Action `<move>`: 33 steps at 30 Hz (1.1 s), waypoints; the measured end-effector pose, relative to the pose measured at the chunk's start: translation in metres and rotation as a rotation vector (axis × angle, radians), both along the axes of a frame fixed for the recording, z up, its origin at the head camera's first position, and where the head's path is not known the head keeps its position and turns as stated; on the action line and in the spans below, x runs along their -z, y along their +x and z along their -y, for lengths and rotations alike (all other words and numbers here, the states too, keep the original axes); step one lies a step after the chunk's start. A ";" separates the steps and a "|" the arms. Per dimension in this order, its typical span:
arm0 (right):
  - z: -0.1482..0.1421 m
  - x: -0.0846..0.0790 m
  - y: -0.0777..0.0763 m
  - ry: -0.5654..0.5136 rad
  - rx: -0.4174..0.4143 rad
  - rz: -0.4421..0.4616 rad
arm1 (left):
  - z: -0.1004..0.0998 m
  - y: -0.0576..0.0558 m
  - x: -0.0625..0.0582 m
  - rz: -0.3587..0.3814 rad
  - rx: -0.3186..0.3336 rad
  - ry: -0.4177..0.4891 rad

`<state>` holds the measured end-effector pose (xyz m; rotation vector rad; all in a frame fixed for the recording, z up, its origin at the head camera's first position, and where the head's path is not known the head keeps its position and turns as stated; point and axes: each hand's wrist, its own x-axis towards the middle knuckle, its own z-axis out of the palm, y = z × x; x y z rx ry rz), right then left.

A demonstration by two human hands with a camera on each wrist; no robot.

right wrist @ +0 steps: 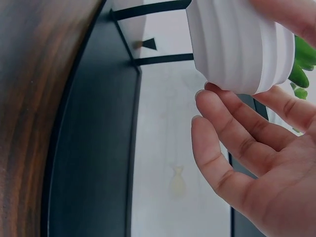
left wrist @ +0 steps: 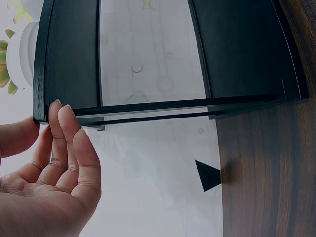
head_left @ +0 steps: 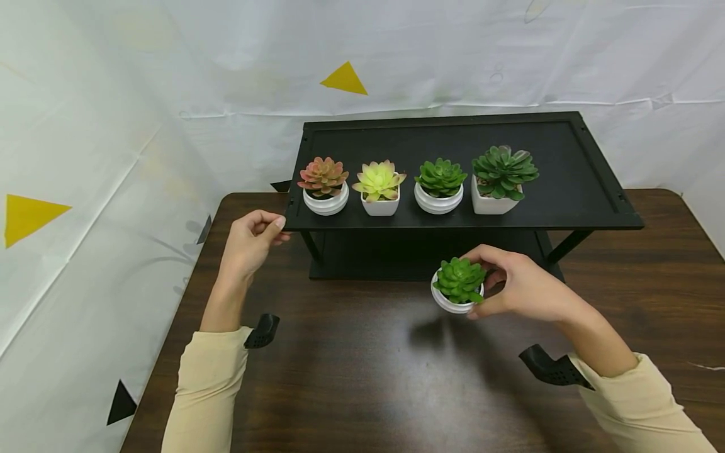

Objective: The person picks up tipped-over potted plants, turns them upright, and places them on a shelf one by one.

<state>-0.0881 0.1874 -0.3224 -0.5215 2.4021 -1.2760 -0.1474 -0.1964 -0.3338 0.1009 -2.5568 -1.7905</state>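
My right hand (head_left: 523, 286) grips a green succulent (head_left: 459, 280) in a round ribbed white pot (right wrist: 237, 49), held in the air in front of the black two-tier shelf (head_left: 430, 135). In the right wrist view the thumb and fingers are around the pot's sides. My left hand (head_left: 249, 242) pinches the front left corner of the upper board, thumb on top and fingertips (left wrist: 56, 104) underneath. On that board stand a reddish succulent (head_left: 323, 177), a yellow-green one (head_left: 379, 182), a round-potted green one (head_left: 440, 178) and a dark green one (head_left: 504, 173) in a square pot.
The shelf stands on a dark brown wooden table (head_left: 362, 377), its lower board (head_left: 385, 258) near the tabletop. Slanted black legs (head_left: 569, 245) join the two boards. White sheeting (head_left: 430, 56) with yellow and black triangles hangs behind and to the left.
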 end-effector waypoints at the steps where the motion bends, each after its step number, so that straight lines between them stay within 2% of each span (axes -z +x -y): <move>1: -0.001 0.000 0.000 0.000 -0.003 -0.007 | 0.000 0.000 0.000 0.000 0.000 0.003; 11: -0.011 -0.010 -0.001 0.024 0.027 -0.014 | 0.000 0.001 -0.001 -0.004 0.002 0.004; 17: -0.021 -0.018 -0.001 0.068 0.048 -0.058 | 0.000 0.000 -0.001 -0.005 0.000 -0.001; 26: -0.041 -0.031 -0.003 0.147 0.133 -0.091 | 0.000 0.000 0.000 0.008 0.002 -0.005; 33: -0.057 -0.039 -0.005 0.146 0.190 -0.130 | 0.000 0.000 0.000 0.004 0.001 0.000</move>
